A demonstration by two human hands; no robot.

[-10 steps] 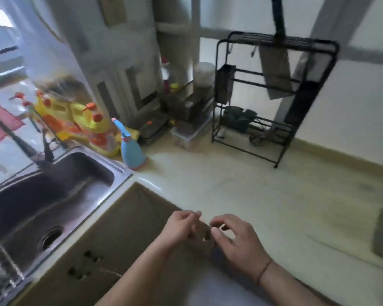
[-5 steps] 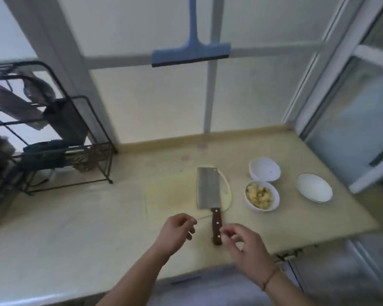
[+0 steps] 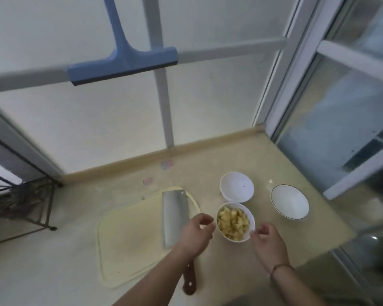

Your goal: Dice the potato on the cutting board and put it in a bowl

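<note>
A white bowl (image 3: 236, 238) full of diced potato (image 3: 232, 221) stands on the counter just right of the pale yellow cutting board (image 3: 131, 239). A cleaver (image 3: 174, 217) lies flat on the board's right side, its brown handle toward me. My left hand (image 3: 197, 234) hovers over the cleaver near the bowl's left side, fingers loosely curled and holding nothing. My right hand (image 3: 268, 241) is at the bowl's right rim with its fingers loosely curled; I cannot tell whether it touches the rim.
Two empty white bowls stand behind and to the right: one (image 3: 236, 186) behind the potato bowl, one (image 3: 290, 202) with a dark rim. A black wire rack (image 3: 20, 206) is at the left. A blue squeegee (image 3: 122, 62) hangs on the window. The counter ends at the right.
The view swung from the sink to the board and bowls. Both hands moved from the cleaver's handle up and right, and now flank the potato bowl.
</note>
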